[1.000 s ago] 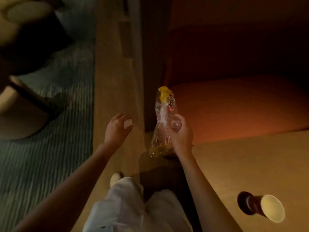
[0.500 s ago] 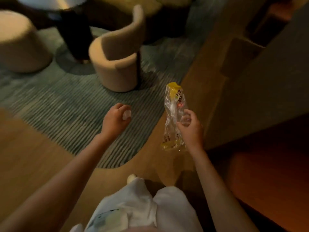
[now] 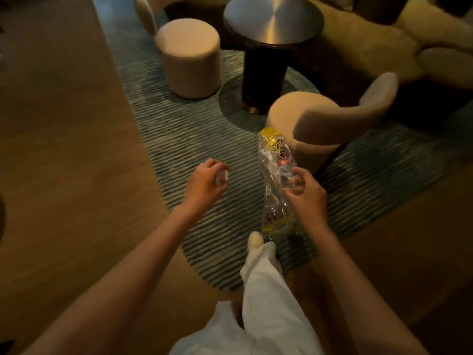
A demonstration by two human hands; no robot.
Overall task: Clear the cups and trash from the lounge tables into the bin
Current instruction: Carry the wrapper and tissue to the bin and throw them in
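**Carrying trash, bin not in view**

While both hands are loaded, the rug [image 3: 179,139] gives open room at 11 o'clock; the chair [image 3: 320,129] crowds 1 o'clock. Right hand [image 3: 305,193] pinches the clear wrapper [image 3: 275,175], which hangs upright at centre. Left hand [image 3: 204,183] curls round a small white wad [image 3: 222,176]. Judgement: keep both grips firm and steer left of the chair edge.

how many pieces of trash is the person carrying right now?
2. A clear plastic wrapper with yellow print, pinched in the right hand, and a small white crumpled piece gripped in the left hand. More may be hidden inside the fists.
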